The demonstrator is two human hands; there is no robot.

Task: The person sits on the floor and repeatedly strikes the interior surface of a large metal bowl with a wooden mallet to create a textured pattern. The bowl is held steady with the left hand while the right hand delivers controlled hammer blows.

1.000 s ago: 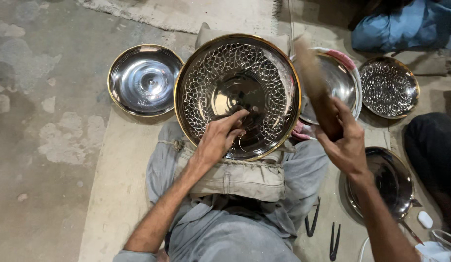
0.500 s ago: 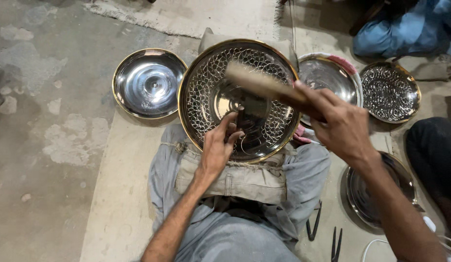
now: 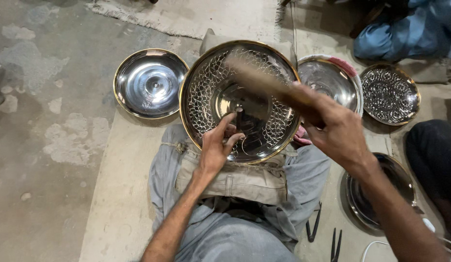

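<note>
The left hand (image 3: 216, 148) rests on the near rim of a large round metal tray (image 3: 206, 92) with a hammered, scale-like pattern and a gold edge; its fingers pinch a small upright metal punch (image 3: 238, 112) against the tray's smooth centre, so the hand is closed narrowly on that tool; the tray lies on the person's lap, directly beyond the left wrist. The right hand (image 3: 338, 132) hangs above the tray's right edge, fist wrapped around a wooden mallet (image 3: 264, 82) whose blurred head stretches up and left over the tray, above the punch. Left of the left hand, well apart, a plain shiny plate (image 3: 150, 82) sits on the floor; beyond the right hand lie a smooth bowl (image 3: 332, 80) and a patterned dish (image 3: 390, 94); below the right wrist sits another dish (image 3: 404, 179); dark hand tools (image 3: 312, 225) lie near the right forearm.
</note>
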